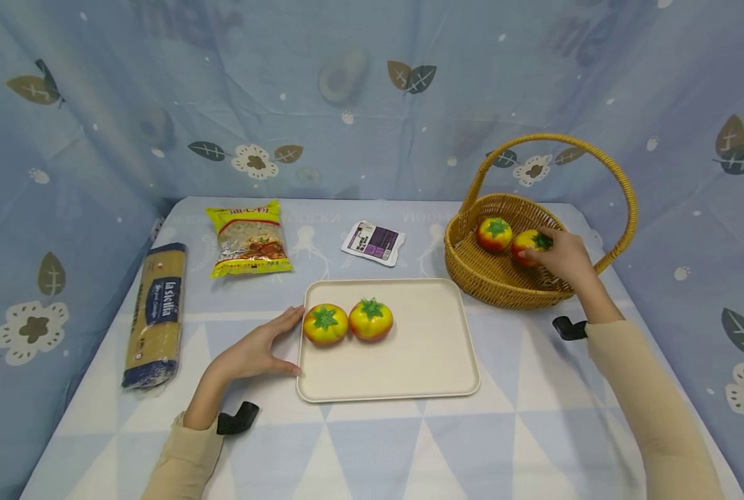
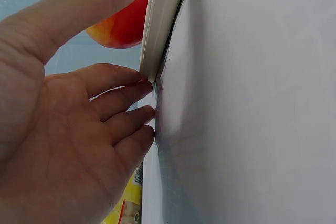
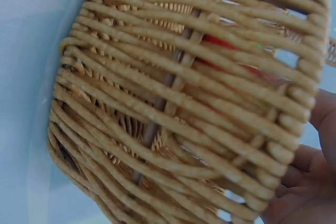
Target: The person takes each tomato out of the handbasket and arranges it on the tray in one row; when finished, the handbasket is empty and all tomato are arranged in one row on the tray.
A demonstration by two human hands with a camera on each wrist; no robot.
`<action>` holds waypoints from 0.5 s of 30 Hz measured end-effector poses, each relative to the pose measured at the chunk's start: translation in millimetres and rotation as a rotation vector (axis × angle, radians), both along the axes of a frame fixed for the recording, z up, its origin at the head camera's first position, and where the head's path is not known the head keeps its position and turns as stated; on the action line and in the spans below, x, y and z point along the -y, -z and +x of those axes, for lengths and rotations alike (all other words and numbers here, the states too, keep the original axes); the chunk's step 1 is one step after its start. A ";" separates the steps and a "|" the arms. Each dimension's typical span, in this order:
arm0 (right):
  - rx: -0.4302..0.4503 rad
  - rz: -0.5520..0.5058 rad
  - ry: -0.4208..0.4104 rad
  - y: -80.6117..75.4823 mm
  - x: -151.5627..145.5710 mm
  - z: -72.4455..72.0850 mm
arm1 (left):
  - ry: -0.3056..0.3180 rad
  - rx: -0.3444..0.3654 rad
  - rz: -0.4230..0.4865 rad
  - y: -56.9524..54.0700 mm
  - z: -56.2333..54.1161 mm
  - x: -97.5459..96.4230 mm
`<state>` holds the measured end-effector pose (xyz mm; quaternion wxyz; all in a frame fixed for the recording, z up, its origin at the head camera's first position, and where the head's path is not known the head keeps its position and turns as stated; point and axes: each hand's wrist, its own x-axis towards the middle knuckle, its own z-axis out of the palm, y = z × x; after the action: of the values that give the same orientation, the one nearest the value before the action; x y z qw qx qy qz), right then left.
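Note:
My right hand (image 1: 565,258) reaches into a wicker basket (image 1: 491,281) and grips a red-and-yellow tomato (image 1: 523,244) with a green leafy top. Another tomato (image 1: 494,235) lies beside it in the basket. In the right wrist view the basket's woven side (image 3: 173,93) hides most of the held tomato and part of the hand (image 3: 310,182). My left hand (image 1: 253,353) rests against the left edge of a cream tray (image 1: 422,347), thumb and fingers spread; the left wrist view shows its fingertips at the tray's rim (image 2: 161,19). Two tomatoes, one left (image 1: 325,324) and one right (image 1: 370,320), sit on the tray.
A long pasta pack (image 1: 155,316) lies at the left, near a yellow noodle bag (image 1: 250,239). Behind the tray is a small white-and-purple packet (image 1: 373,243). The basket's tall handle (image 1: 624,201) arches above my right hand. A patterned curtain (image 1: 347,139) surrounds the table.

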<state>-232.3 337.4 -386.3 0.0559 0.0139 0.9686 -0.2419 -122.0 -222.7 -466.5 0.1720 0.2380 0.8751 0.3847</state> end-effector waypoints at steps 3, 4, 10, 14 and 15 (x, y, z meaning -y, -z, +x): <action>-0.039 -0.011 -0.013 -2.3 3.2 7.1 | -0.001 -0.002 -0.002 0.2 0.4 -0.1; -0.060 -0.017 -0.012 -2.7 4.5 9.5 | -0.001 -0.005 -0.003 0.2 0.4 -0.2; -0.205 -0.016 -0.024 -6.7 9.9 23.5 | -0.001 -0.017 -0.004 -0.4 1.0 -0.5; -0.245 -0.022 -0.026 -10.0 12.1 30.8 | -0.003 -0.017 -0.009 -0.4 0.9 -0.4; -0.255 -0.024 -0.026 -10.6 12.7 32.6 | -0.004 -0.013 -0.011 0.1 0.6 -0.3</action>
<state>-199.7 324.7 -375.7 -0.0645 -0.0300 0.9650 -0.2526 -121.3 -222.4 -466.6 0.1668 0.2378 0.8789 0.3784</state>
